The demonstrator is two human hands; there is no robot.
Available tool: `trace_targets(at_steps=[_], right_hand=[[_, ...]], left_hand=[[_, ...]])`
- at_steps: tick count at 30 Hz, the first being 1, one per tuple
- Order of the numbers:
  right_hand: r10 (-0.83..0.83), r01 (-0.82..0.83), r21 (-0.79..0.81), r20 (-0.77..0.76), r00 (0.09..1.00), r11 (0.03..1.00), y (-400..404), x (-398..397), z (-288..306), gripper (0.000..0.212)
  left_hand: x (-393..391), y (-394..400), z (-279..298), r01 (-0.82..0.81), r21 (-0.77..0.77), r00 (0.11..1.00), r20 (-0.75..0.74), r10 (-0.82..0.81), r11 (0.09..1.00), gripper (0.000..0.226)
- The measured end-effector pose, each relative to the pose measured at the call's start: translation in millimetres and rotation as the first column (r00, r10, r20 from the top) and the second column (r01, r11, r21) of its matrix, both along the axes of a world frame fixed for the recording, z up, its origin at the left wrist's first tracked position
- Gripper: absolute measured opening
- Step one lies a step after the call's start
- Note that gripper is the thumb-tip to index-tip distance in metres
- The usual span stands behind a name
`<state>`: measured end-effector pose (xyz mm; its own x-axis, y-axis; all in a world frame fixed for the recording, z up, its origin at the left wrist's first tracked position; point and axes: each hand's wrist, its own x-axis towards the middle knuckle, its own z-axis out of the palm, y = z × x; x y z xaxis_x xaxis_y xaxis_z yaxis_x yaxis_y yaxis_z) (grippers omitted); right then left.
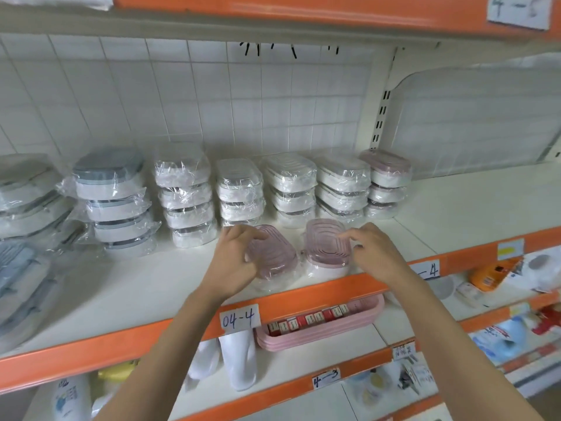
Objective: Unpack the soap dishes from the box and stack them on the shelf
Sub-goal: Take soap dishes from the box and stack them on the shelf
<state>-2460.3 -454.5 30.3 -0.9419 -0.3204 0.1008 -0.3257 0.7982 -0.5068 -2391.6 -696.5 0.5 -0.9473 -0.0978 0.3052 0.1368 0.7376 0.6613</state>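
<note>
Head view, left hand and right hand each gripping a pink soap dish, shelf tag "04-4"

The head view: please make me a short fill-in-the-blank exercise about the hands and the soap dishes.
1. The left hand grips a wrapped soap dish with a ____ ribbed lid.
2. The right hand touches a second pink-lidded dish on the ____ shelf.
3. The paper label below the left hand reads ____.

Missing words: pink; white; 04-4

two soap dishes side by side on shelf, before stacked rows
</note>
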Motion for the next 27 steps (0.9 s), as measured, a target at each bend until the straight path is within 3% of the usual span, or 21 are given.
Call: trace_targets(at_steps=[3,5,8,14,16,19,22,25,27], right_hand=[[0.218,-0.223,0.084,0.061,0.974,0.971,2.5,-12.4,2.0,0.077],[0.321,-0.340,0.123,0.146,0.936,0.933,3.7,-19.5,3.4,0.087],[0.354,-0.380,0.233,0.144,0.924,0.895,8.2,-32.9,3.1,0.083],[0.329,-0.286,0.500,0.003,0.944,0.817,34.2,-41.0,12.7,0.067],[0.330,-0.263,0.514,-0.043,0.943,0.817,48.7,-43.4,15.8,0.061],[0.347,-0.282,0.415,-0.087,0.934,0.865,67.4,-52.5,11.9,0.049],[0.421,-0.422,0.172,0.047,0.906,0.890,80.9,-69.2,2.2,0.035],[0.500,-0.489,-0.102,0.218,0.838,0.866,87.9,-81.6,-7.3,0.045],[0.530,-0.510,-0.146,0.262,0.806,0.848,90.8,-88.1,-14.2,0.059]], left_hand=[[-11.6,-16.3,-0.6,0.076,-0.017,0.982,0.172,-0.072,0.997,0.068],[-9.5,-19.0,-2.1,0.134,0.036,0.961,0.239,-0.139,0.990,0.081],[-3.0,-19.1,-6.6,0.119,0.012,0.966,0.231,-0.118,0.993,0.090],[5.5,2.8,-8.7,-0.084,-0.124,0.984,0.145,0.102,0.989,0.096],[7.8,18.8,-9.9,-0.187,-0.155,0.970,0.128,0.208,0.970,0.108],[4.4,44.0,-14.0,-0.323,-0.206,0.937,0.069,0.343,0.924,0.115],[-1.1,61.9,-15.7,-0.359,-0.117,0.929,0.052,0.367,0.926,0.096],[-3.2,68.9,-10.4,-0.293,0.046,0.947,0.154,0.283,0.955,0.095],[-1.5,71.6,-7.9,-0.316,0.121,0.939,0.179,0.292,0.941,0.099]])
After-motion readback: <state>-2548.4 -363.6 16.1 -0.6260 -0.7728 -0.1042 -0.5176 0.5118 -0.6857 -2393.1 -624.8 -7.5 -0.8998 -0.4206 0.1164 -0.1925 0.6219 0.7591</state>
